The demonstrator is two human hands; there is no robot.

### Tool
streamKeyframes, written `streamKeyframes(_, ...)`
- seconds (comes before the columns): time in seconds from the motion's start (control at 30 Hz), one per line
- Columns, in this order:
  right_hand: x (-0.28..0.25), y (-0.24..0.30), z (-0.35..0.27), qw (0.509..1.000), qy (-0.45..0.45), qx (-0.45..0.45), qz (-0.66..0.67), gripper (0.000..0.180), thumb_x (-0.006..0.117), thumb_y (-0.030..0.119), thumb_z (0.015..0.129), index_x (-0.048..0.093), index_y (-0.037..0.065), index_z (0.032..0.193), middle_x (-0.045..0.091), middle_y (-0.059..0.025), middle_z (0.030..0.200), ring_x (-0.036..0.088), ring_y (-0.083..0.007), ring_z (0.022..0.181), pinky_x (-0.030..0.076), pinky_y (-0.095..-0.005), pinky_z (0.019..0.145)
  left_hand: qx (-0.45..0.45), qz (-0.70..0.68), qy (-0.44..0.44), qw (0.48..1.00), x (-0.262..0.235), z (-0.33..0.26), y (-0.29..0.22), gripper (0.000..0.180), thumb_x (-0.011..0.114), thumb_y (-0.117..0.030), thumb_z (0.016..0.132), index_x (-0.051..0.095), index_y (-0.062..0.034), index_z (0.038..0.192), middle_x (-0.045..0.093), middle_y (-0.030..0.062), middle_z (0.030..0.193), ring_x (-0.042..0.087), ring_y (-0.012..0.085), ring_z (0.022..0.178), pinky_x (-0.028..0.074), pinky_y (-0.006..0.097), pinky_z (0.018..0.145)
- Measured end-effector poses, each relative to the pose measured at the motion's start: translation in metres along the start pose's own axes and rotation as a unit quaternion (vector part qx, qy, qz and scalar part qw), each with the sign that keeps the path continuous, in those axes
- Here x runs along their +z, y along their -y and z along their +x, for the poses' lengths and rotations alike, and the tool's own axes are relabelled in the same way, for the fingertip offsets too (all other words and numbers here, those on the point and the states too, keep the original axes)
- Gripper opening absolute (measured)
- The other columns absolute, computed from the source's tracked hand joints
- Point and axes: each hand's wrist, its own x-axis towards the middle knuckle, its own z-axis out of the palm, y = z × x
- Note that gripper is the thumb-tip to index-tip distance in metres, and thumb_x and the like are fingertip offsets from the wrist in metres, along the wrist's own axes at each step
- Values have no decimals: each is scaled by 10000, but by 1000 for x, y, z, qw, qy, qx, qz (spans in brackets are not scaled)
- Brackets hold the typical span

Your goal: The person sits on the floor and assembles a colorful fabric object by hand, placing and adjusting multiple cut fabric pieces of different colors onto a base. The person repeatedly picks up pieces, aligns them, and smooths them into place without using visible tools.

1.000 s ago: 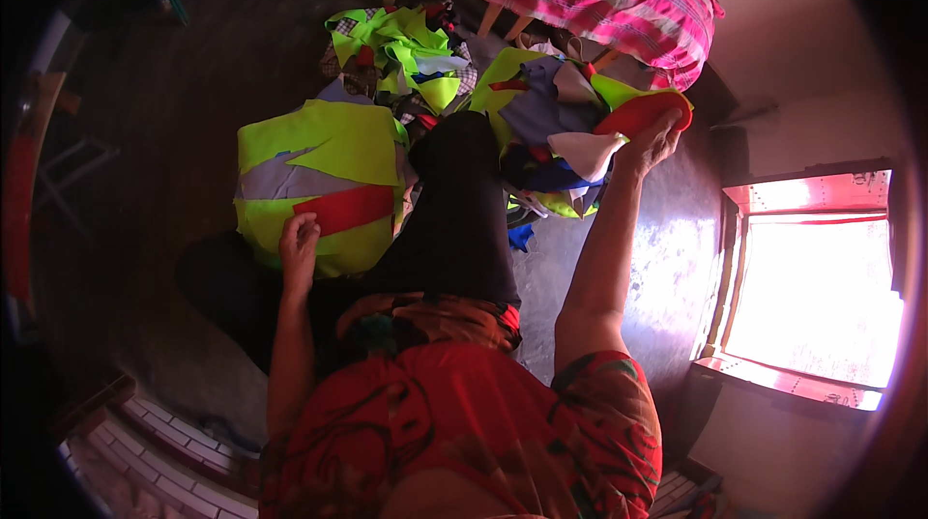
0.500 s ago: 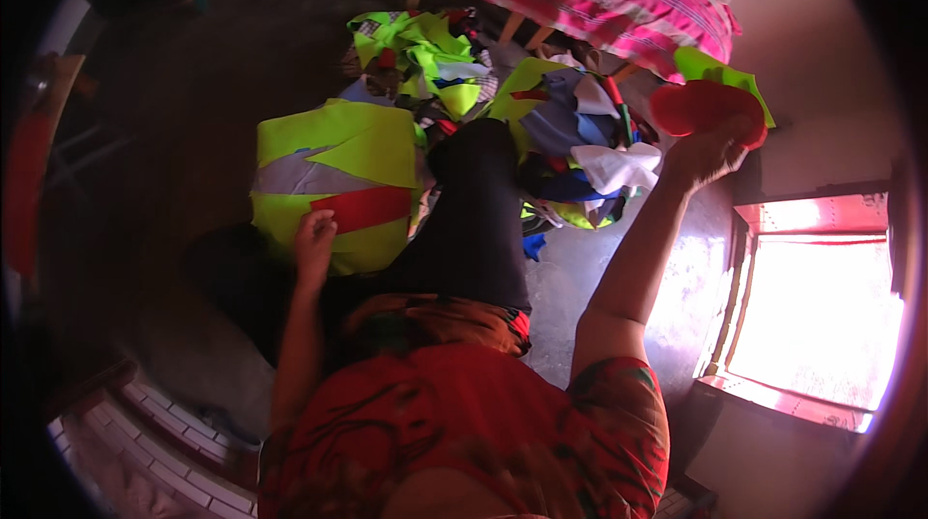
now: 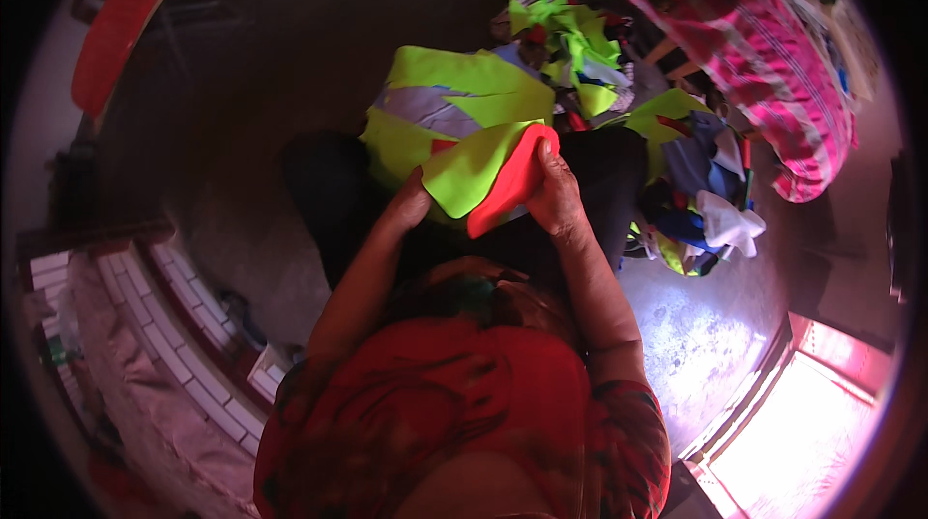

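Observation:
Above my lap, a yellow-green piece of cloth [image 3: 471, 171] spans both hands. Closed on its left edge is my left hand [image 3: 413, 202], with the fingers partly behind the cloth. My right hand [image 3: 555, 192] grips a red, rounded, sole-shaped piece [image 3: 512, 186] that overlaps the cloth's right side, thumb on top. Whether the right fingers also pinch the cloth underneath cannot be seen. Just beyond, over my left leg, lies a larger patchwork of yellow-green and grey cloth [image 3: 440, 111]; a bit of its red patch shows behind the held pieces.
Heaps of scraps lie on the floor: a mostly yellow-green pile [image 3: 580, 45] ahead, and a mixed pile [image 3: 691, 171] by my right knee. Pink checked cloth [image 3: 764, 65] hangs at the far right. A bright window [image 3: 802, 422] is at lower right, white bricks [image 3: 169, 355] lower left.
My right hand has brought the red and yellow-green pieces from the far right to above my lap. My left hand has left the patchwork and grips the yellow-green cloth. The view has turned.

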Motion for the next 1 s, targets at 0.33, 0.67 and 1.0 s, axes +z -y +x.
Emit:
streamKeyframes(0.33,-16,-20,10,976,-112,43,-179,443,539,425,940,574,46,1167,622,-43,1078,599,-147,966,490,-305,837,7,-310,-20,951,-1,6,8,588,418,-459,958,453,1,1323,511,122,1328,490,245,1216,361,396,1049)
streamKeyframes(0.67,-15,-30,16,972,-158,-55,-164,347,550,348,946,604,49,1113,640,-51,1034,604,-146,915,493,-287,791,-85,39,-47,995,11,0,-29,466,570,-365,914,552,-35,1243,605,57,1142,566,130,1016,459,302,816)
streamKeyframes(1.0,-30,-28,23,971,-155,-121,-133,305,479,278,978,544,-6,1068,655,-170,948,645,-267,861,516,-389,823,-112,13,-157,981,-39,38,-65,549,629,-334,890,464,18,1277,596,116,1151,627,212,989,551,370,767)
